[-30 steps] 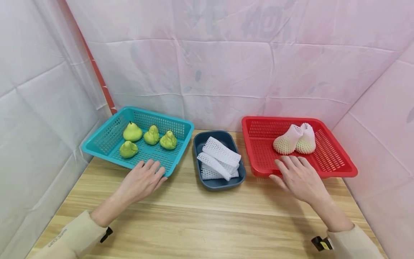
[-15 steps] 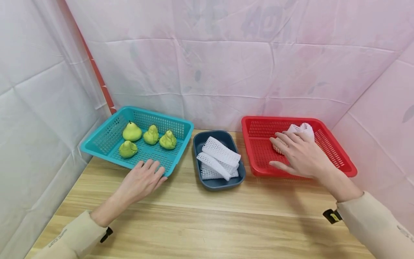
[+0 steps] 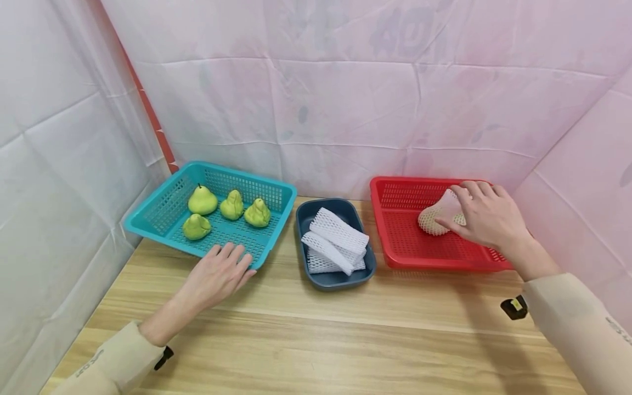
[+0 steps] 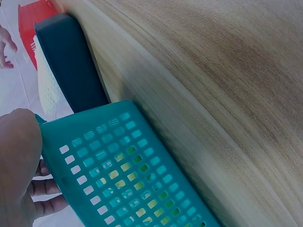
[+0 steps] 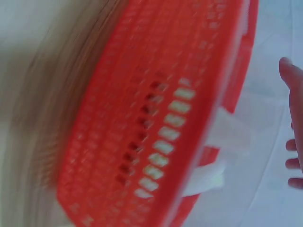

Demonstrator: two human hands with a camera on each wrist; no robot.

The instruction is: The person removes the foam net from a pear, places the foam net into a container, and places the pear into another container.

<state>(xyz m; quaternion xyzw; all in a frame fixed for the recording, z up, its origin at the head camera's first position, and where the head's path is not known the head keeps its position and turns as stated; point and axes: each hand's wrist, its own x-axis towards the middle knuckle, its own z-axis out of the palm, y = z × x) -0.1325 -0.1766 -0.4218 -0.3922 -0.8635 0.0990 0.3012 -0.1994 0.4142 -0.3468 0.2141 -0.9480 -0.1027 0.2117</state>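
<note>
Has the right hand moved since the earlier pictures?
Yes, the right hand moved right and back, from the front of the red basket to over its right side.

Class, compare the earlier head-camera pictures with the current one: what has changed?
The right hand moved from the front rim of the red basket inward and rightward, now partly hiding the netted fruits. Nothing was visibly gripped or let go. The left hand stayed at the rim of the teal basket; the pears and white nets stayed put.
</note>
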